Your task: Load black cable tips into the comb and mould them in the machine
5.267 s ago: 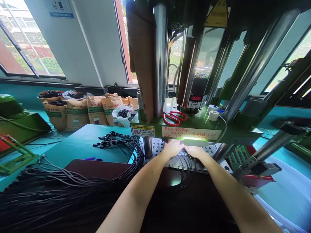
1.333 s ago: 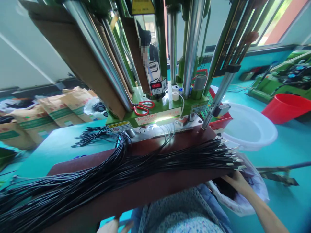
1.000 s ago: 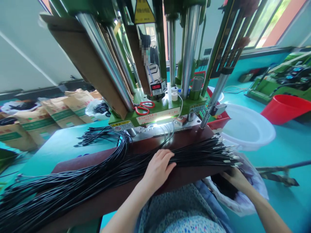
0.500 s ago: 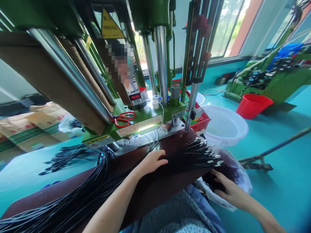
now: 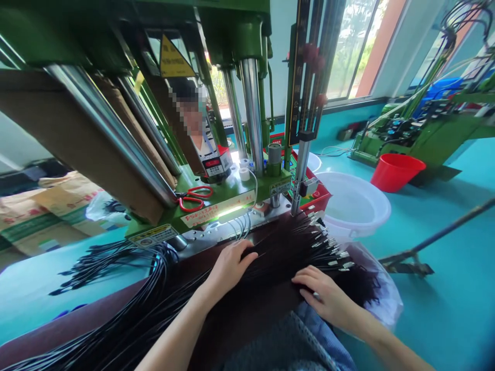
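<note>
Black cables [image 5: 127, 330] run in a thick bundle across the dark brown worktop [image 5: 266, 304], their pale metal-tipped ends [image 5: 336, 252] fanned out at the right. My left hand [image 5: 232, 263] rests on the bundle in front of the press, thumb and fingers apart; whether a cable lies under the fingers is hidden. At the near side of the bundle, close to the tipped ends, is my right hand [image 5: 323, 293], its fingers stretched out and the thumb apart. Several thin cables [image 5: 242, 224] reach into the lit gap of the green press [image 5: 216, 198].
Red-handled scissors [image 5: 195, 198] lie on the press plate. A bag-lined container [image 5: 381, 299] with dark scraps stands at the right, below a white tub [image 5: 356, 201]. Farther off are a red bucket [image 5: 396, 172] and another green machine [image 5: 436, 129]. A person [image 5: 207, 149] is behind the press.
My right hand has moved left and up, from the bag-lined container to the edge of the cable bundle. My left hand has shifted slightly left. The view has turned a little.
</note>
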`<state>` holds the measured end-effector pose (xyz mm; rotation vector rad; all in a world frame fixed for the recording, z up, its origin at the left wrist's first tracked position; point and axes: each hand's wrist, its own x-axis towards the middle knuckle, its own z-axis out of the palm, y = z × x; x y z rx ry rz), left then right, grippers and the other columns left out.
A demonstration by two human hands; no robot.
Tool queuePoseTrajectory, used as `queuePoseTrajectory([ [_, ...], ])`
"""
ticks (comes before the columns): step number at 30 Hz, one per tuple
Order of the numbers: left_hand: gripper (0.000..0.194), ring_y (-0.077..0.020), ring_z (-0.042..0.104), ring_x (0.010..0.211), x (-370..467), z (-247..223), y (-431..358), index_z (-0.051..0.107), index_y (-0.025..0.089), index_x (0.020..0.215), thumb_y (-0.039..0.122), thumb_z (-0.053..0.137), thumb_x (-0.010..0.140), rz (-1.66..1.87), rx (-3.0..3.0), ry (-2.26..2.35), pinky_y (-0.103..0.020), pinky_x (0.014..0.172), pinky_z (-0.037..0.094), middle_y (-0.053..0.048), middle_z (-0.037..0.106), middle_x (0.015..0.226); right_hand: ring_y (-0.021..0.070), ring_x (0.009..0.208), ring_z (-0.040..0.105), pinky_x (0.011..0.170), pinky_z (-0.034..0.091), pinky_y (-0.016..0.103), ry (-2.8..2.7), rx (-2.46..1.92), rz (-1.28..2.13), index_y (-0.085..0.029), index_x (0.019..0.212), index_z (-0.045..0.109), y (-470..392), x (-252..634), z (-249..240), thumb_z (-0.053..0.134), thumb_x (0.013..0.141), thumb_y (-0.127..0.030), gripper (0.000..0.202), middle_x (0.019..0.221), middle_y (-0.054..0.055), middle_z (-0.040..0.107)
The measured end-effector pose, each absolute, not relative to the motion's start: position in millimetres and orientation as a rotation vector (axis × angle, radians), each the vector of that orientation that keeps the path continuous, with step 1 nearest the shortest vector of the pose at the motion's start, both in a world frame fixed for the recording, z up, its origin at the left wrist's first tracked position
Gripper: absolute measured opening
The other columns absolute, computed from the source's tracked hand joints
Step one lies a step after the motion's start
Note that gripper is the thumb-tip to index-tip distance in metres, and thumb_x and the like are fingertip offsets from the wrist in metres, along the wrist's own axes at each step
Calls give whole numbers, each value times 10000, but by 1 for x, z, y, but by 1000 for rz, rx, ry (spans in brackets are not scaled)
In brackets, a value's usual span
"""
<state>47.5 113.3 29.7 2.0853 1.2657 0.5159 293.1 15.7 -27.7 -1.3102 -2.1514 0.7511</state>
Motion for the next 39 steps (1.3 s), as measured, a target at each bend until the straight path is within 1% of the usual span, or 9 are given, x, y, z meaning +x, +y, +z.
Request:
queuePoseTrajectory([
  [6,340,-100,424,669,38,29,122,518,106,845,427,555,737,577,1680,1080,-216,618,324,-6,490,742,185,926,511,837,420,343,-2088,-1273,638,-156,998,596,44,282,-34,423,849,-192,230,975,89,590],
  [13,351,-69,323,587,36,28,123,488,111,832,446,539,744,686,1551,1115,-191,549,269,22,374,641,123,639,562,636,450,262,-1685,-1055,1201,-145,928,618,40,250,-15,448,862,-258,214,705,41,629],
  [16,314,-75,316,576,36,30,121,480,115,787,428,497,776,652,1625,1096,-193,535,262,22,370,618,156,810,580,738,458,314,-1279,-811,1505,-159,1092,550,49,235,-11,544,819,-301,308,878,72,633],
  [20,265,-104,393,661,40,32,109,492,128,796,389,452,813,615,1829,1101,-205,612,322,-2,464,700,217,1112,472,937,370,398,-823,-482,1553,-243,1204,461,71,229,2,680,701,-308,553,1196,76,517],
  [24,243,-131,452,728,45,25,83,489,141,833,368,403,843,475,2037,1177,-224,666,335,-24,520,777,202,991,557,965,346,410,-585,-520,1520,-180,1045,594,84,247,22,562,798,-333,293,1009,64,625],
  [28,121,-141,497,732,41,10,55,479,172,789,286,441,809,189,2152,1032,-226,645,313,-18,560,813,178,811,614,889,394,383,-761,-612,1577,-147,916,647,70,262,32,461,866,-328,265,802,64,660],
  [31,136,-132,447,586,40,-2,37,455,170,646,263,542,694,-22,2040,838,-236,573,282,-2,485,622,204,835,610,844,405,391,-1151,-551,1692,-130,943,649,50,257,30,398,901,-310,311,833,104,658],
  [35,312,-133,447,560,65,-11,13,547,163,760,454,589,655,349,1411,726,-253,592,352,-7,438,567,225,1079,501,960,330,408,-1582,-538,1665,-161,1002,665,28,240,13,451,877,-332,300,1075,103,600],
  [39,569,-77,372,429,107,-15,3,435,143,980,632,493,694,625,976,682,-211,444,327,26,413,539,229,1148,448,974,326,404,-1487,-663,1729,-221,1117,608,30,240,-6,502,846,-337,313,1232,80,505],
])
